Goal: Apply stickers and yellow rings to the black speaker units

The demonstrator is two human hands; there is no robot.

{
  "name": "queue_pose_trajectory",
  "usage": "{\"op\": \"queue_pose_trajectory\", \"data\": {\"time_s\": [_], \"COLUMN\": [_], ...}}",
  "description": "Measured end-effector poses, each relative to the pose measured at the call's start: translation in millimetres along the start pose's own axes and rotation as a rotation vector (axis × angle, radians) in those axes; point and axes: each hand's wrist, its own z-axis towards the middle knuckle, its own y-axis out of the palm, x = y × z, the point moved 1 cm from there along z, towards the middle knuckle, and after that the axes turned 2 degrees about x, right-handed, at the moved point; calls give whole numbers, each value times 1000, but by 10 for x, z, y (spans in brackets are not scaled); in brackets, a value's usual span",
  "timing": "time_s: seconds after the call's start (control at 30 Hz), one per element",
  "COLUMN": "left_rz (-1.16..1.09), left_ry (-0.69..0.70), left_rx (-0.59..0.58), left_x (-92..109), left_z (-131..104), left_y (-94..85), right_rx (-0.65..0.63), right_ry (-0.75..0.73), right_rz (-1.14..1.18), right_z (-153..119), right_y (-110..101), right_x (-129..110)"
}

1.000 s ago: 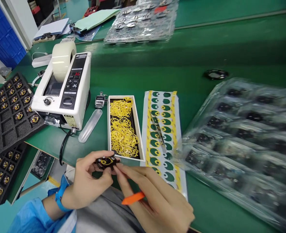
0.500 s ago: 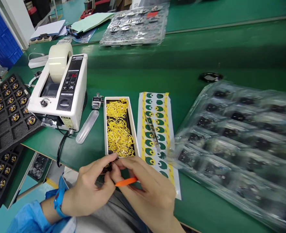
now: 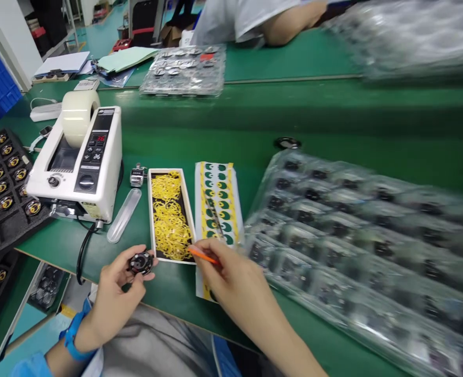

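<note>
Green matted workbench [image 3: 333,125], factory-floor vibe, stuff everywhere. Left hand [image 3: 116,293] has its fingertips pinched on a small round black disc part [image 3: 141,263], held just off the near-left corner of the shallow white box of yellow rings [image 3: 170,214]. Right hand [image 3: 231,280] is closed around a thin orange stick tool [image 3: 203,256], whose tip pokes toward the near end of that box, right at its front edge. The 2 hands are apart, 1 on each side of the box's near end.

Just right of the box lies a white sheet of green and yellow stickers [image 3: 218,201], with the right hand partly over its near end. Further right, big clear plastic blister trays [image 3: 357,246] holding dark parts, pretty blurry. Left of the box: a clear plastic tube [image 3: 123,215], a small silver tally counter [image 3: 138,175], then a white tape dispenser machine [image 3: 78,162]. Far left, black foam trays [image 3: 3,183] of round parts.
</note>
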Motion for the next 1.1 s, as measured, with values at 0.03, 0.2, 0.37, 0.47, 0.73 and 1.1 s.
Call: {"op": "queue_pose_trajectory", "data": {"time_s": [0.03,0.2,0.37,0.47,0.73,1.1], "left_rz": [-34,-143,-138,-107,-100,-113], "left_ry": [-23,-155,-238,-241,-215,-149], "left_rx": [-1,24,83,93,120,-200], "left_x": [-16,13,186,239,220,179], "left_z": [9,71,144,195,207,104], "left_y": [-21,-120,-172,-191,-229,6], "right_rx": [3,112,292,156,-153,94], "right_ry": [-8,-12,109,154,139,-8], "right_rz": [-33,-263,-600,-676,-664,-343], "right_z": [-26,-181,-282,-252,-34,-80], "right_y": [-11,-463,-1401,-1700,-1654,-1177], "right_x": [-4,177,833,1201,1674,796]}}
